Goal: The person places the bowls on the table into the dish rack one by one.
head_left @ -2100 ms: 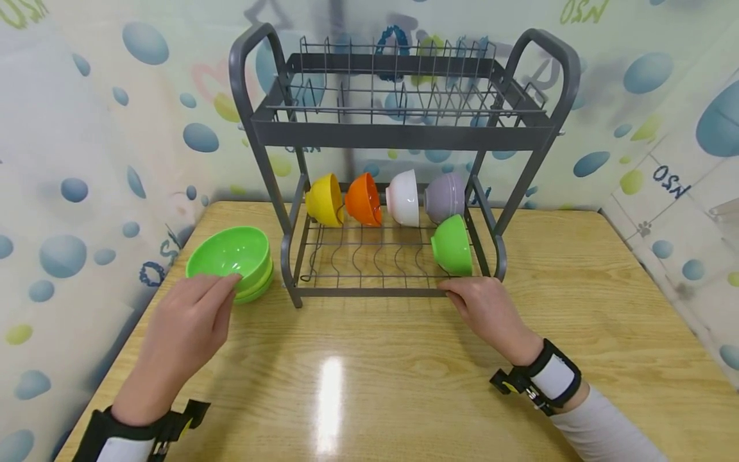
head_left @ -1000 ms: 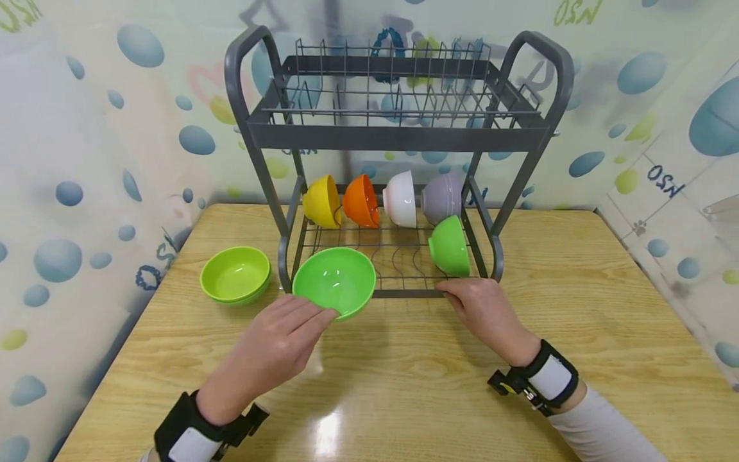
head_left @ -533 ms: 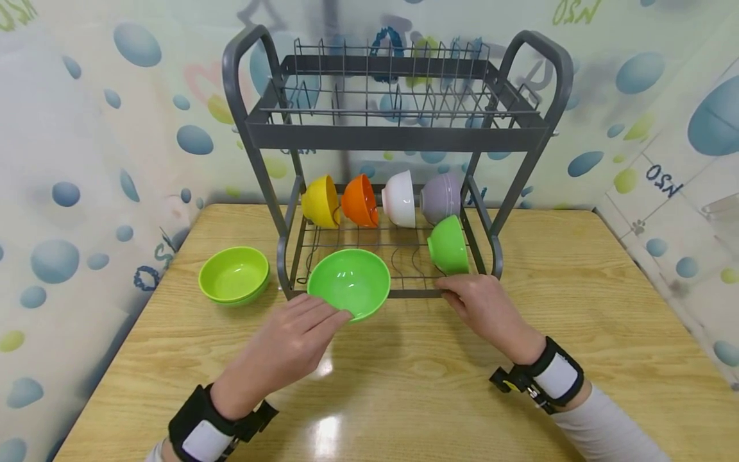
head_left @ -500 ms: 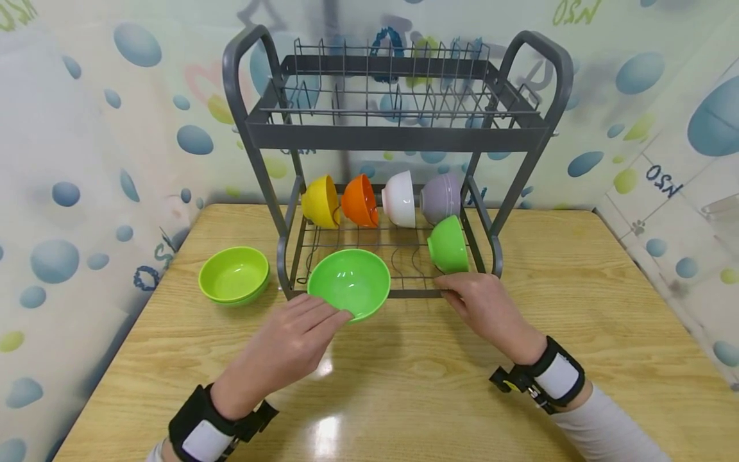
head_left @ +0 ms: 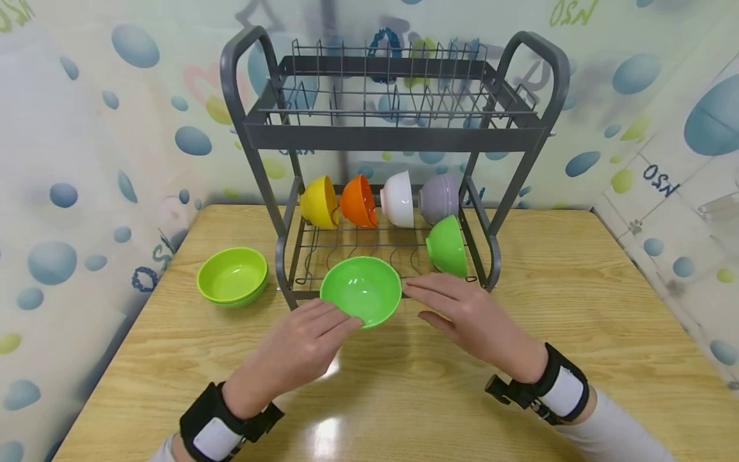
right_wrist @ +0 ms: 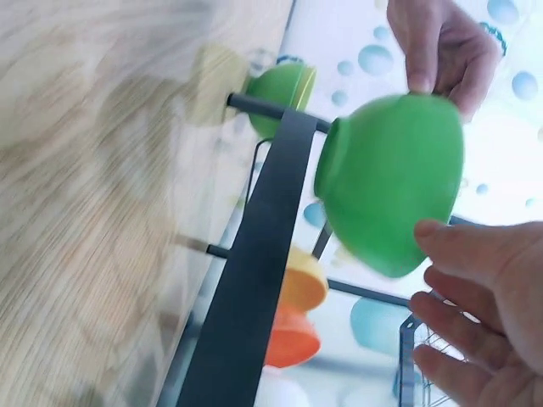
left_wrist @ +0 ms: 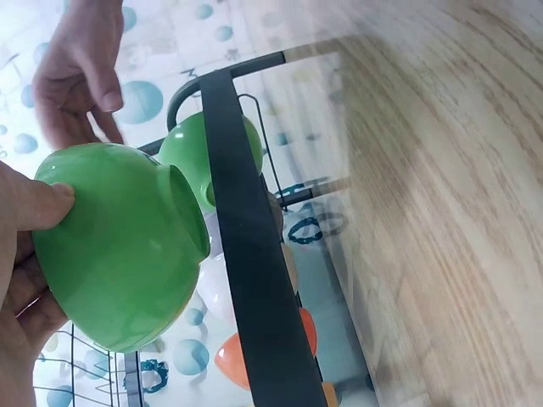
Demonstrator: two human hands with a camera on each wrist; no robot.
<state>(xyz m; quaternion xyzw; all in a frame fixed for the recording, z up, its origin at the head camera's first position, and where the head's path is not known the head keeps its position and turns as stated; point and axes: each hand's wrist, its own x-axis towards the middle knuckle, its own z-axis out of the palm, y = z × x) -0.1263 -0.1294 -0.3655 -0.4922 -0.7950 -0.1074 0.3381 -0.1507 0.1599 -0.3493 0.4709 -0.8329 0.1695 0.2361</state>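
Note:
A bright green bowl [head_left: 361,289] hangs in front of the rack's lower shelf, its opening facing up toward the head camera. My left hand [head_left: 303,346] pinches its near left rim, thumb on the outside in the left wrist view. My right hand [head_left: 462,311] reaches in from the right with fingers extended, fingertips right at the bowl's right rim. In the right wrist view, the right thumb [right_wrist: 441,242] overlaps the bowl's side. Behind, the dark grey dish rack [head_left: 398,138] holds another green bowl [head_left: 448,247] on its side at the front right of the lower shelf.
Yellow [head_left: 320,202], orange [head_left: 358,201], white [head_left: 397,199] and purple bowls [head_left: 439,198] stand on edge along the shelf's back row. A yellow-green bowl [head_left: 233,274] sits stacked on a green one left of the rack. The wooden table [head_left: 404,410] spreads in front.
My left hand has lifted the green bowl off the left stack and carried it right, before the rack. My right hand has left the rack's front bar and moved left to the bowl.

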